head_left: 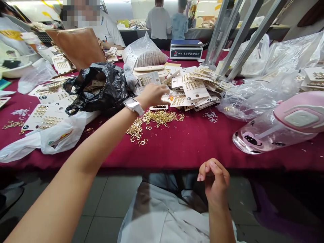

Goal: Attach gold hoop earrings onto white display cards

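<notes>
My left hand (152, 96) reaches across the maroon tablecloth (182, 150), its fingertips at the edge of a heaped pile of gold earring cards (193, 89). I cannot tell whether those fingers hold a card. A white smartwatch (134, 106) sits on that wrist. Loose gold metal hooks (154, 121) lie in a scattered heap just below the hand. My right hand (214, 179) hangs below the table edge above my lap, fingers curled toward the thumb, with nothing visible in them.
A clear bottle with a pink lid (278, 125) lies at the right, by crumpled clear plastic bags (260, 96). A black plastic bag (98, 89) sits left of the pile. A digital counting scale (186, 49) stands behind it. A co-worker (106, 30) sits at the far left.
</notes>
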### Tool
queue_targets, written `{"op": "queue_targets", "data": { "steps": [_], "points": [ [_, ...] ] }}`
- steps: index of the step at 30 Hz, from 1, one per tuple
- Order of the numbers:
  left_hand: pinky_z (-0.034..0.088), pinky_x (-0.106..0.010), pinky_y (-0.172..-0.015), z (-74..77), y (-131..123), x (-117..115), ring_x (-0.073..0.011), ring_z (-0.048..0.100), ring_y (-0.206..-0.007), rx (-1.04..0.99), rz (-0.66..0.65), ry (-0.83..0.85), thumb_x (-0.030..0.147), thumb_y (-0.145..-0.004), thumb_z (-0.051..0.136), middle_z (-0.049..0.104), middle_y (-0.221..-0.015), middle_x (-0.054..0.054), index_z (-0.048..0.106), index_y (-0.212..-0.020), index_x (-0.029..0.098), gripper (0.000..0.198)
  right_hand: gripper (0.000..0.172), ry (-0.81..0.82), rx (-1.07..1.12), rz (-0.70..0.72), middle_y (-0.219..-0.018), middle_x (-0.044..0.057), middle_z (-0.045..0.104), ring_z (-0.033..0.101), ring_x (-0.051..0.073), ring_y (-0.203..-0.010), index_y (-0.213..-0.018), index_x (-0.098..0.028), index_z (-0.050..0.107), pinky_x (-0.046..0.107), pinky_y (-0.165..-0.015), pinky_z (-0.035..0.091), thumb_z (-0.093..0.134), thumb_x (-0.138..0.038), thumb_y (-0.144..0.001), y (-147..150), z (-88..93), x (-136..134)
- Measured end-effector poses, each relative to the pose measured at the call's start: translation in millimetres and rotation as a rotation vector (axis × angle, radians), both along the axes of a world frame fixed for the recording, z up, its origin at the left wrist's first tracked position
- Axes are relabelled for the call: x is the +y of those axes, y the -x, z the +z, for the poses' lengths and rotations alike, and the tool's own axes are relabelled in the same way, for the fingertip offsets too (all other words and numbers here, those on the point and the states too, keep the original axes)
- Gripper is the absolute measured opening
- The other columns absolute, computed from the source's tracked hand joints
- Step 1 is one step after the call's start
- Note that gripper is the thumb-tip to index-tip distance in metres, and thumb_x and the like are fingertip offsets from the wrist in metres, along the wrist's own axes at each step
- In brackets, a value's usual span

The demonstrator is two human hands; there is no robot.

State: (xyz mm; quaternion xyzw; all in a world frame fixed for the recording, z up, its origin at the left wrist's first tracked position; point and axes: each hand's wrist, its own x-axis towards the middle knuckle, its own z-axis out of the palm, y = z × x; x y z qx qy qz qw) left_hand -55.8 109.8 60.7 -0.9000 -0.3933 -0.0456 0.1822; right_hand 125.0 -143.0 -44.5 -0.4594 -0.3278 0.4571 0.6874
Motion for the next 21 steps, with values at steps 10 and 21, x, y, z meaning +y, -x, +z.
{"op": "queue_targets", "data": {
  "steps": [10,21],
  "points": [
    [0.036,-0.031,-0.071,-24.0,-33,-36,-0.0163,0.061,-0.081,0.343,-0.192,-0.05,0.022,-0.09,0.039,0.069,-0.09,-0.003,0.064,-0.088,0.019,0.025,0.029,-0.018,-0.029,0.157,-0.048,-0.004,0.052,0.047,0.01,-0.047,-0.059,-0.019,0.05,0.023,-0.049,0.036,0.053,-0.037,-0.082,-8,-3.5,-5],
    [0.023,-0.051,-0.102,29.5,79,-72,-0.0271,0.04,-0.117,-0.191,0.314,-0.244,0.029,-0.091,0.037,0.057,-0.118,-0.01,0.062,-0.107,0.016,0.033,0.03,-0.072,-0.126,0.206,-0.052,-0.003,0.052,0.047,0.011,-0.052,-0.06,-0.02,0.052,0.025,-0.055,0.038,0.049,-0.033,-0.086,-18,-13.4,-11]
  ]
}}
